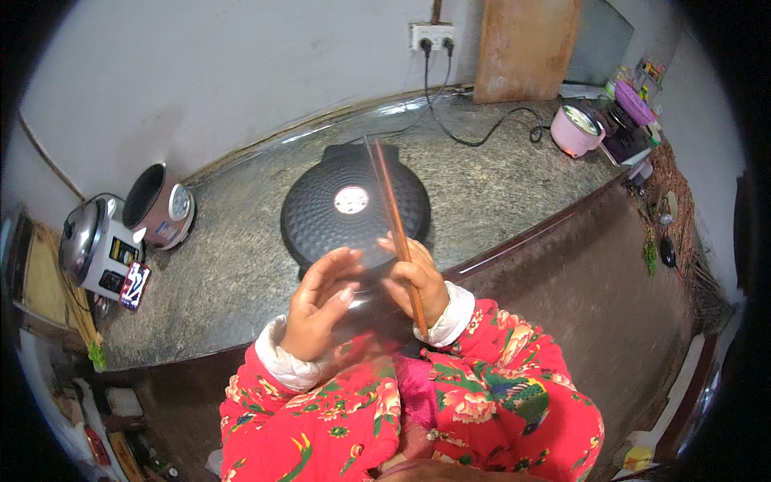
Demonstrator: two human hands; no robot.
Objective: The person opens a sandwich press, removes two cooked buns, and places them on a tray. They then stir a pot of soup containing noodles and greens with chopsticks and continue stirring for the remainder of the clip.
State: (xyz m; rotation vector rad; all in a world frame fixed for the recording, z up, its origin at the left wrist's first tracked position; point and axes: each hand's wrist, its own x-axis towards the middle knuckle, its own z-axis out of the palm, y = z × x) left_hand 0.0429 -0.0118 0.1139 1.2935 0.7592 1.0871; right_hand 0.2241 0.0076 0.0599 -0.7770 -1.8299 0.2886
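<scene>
The chopsticks [392, 201] blur toward their tips, and the left grip [320, 309] partly hides the black appliance [328, 197]

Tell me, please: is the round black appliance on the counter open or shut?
Shut: on the round black appliance, the dimpled lid lies down across the whole top, and none of the inside shows.

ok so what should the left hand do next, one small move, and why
Probably ease the left hand forward to the near edge of the round black appliance: that hand is open and looks empty, the appliance seems closed and lies just beyond it, and the right hand is taken up with the chopsticks.
</scene>
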